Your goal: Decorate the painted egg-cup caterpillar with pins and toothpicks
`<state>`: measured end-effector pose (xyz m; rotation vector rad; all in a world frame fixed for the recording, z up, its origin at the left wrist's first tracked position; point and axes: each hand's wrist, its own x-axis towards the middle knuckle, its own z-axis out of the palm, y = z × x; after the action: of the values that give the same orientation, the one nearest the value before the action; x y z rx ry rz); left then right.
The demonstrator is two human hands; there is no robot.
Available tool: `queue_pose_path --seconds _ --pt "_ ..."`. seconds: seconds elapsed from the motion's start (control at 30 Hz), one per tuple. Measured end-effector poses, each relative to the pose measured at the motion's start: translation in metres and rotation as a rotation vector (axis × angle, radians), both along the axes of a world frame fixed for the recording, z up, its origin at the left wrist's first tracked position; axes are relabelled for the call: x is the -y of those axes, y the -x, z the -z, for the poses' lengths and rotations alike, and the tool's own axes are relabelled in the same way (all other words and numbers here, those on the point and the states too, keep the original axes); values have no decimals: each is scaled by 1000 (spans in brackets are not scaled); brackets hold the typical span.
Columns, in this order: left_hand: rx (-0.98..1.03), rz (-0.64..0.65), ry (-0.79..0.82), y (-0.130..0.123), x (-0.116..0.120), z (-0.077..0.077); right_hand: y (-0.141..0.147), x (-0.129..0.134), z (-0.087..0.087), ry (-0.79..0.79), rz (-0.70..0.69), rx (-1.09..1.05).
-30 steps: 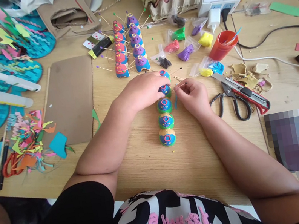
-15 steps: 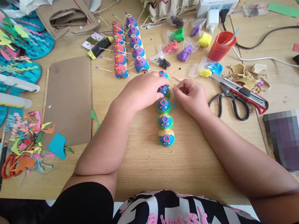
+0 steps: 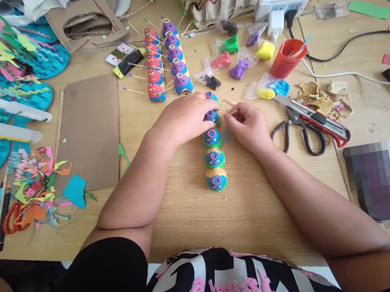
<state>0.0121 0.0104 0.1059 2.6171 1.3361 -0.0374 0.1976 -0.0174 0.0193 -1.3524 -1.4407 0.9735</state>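
Observation:
A row of egg-carton cups (image 3: 214, 158) covered in blue and green clay, with pink rings on top, runs away from me down the middle of the table. My left hand (image 3: 188, 117) is closed around its far cups from the left side, fingers partly hidden behind them. A thin toothpick is pinched between the thumb and fingers of my right hand (image 3: 250, 125), just right of the second cup. Another stick with a black ball tip (image 3: 232, 89) juts right from the far cup. More toothpicks (image 3: 229, 103) lie beyond my right hand.
Finished-looking red and purple cup rows (image 3: 182, 82) with ball-tipped sticks stand behind. Bags of coloured clay (image 3: 240, 68), a red cup (image 3: 287, 59), scissors (image 3: 302, 130) and a box cutter (image 3: 320, 120) lie right. Cardboard (image 3: 93, 133) and paper scraps (image 3: 45, 176) lie left.
Both hands stay almost in place at the far cups, the right one still pinching the toothpick. The whole view has shifted very slightly.

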Motion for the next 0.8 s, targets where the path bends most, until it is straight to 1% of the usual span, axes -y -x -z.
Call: queue_pose_path --seconds 0.33,0.47,0.67,0.8 --pt "-37 -16 -15 -2 1 0 -1 -1 1 2 -2 38" --pt "-55 -19 -33 -3 1 1 0 -1 1 9 -8 25" --pt "-66 -18 -57 -5 2 1 1 0 -3 11 20 -11" --pt "-66 -29 -58 -5 2 1 1 0 -2 11 8 -14"
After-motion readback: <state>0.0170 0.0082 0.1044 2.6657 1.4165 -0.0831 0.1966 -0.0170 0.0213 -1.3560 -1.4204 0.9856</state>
